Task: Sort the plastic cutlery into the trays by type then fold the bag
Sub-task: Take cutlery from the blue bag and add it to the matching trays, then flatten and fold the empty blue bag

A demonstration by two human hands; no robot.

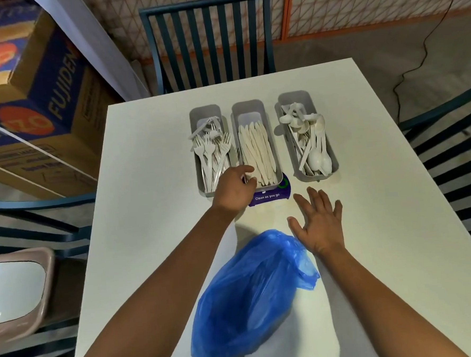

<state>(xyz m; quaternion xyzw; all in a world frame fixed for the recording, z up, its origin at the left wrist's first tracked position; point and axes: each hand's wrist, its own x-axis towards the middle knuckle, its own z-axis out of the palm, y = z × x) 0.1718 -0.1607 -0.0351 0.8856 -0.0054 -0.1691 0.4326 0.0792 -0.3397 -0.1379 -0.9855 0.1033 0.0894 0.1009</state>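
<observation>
Three grey trays stand side by side on the white table (383, 224). The left tray (204, 111) holds white forks, the middle tray (247, 107) holds knives, and the right tray (293, 97) holds spoons. My left hand (234, 185) is at the near end of the fork and knife trays, its fingers curled over the rims; whether it holds anything is hidden. My right hand (319, 223) hovers flat with fingers spread, just beyond the crumpled blue plastic bag (250, 296), which lies on the table between my forearms.
A purple "Clean as you go" sticker (268, 197) lies under the middle tray's near end. Dark slatted chairs (209, 42) surround the table. Cardboard boxes (38, 88) are stacked at the left, and a pink bin (18, 291) stands at the lower left.
</observation>
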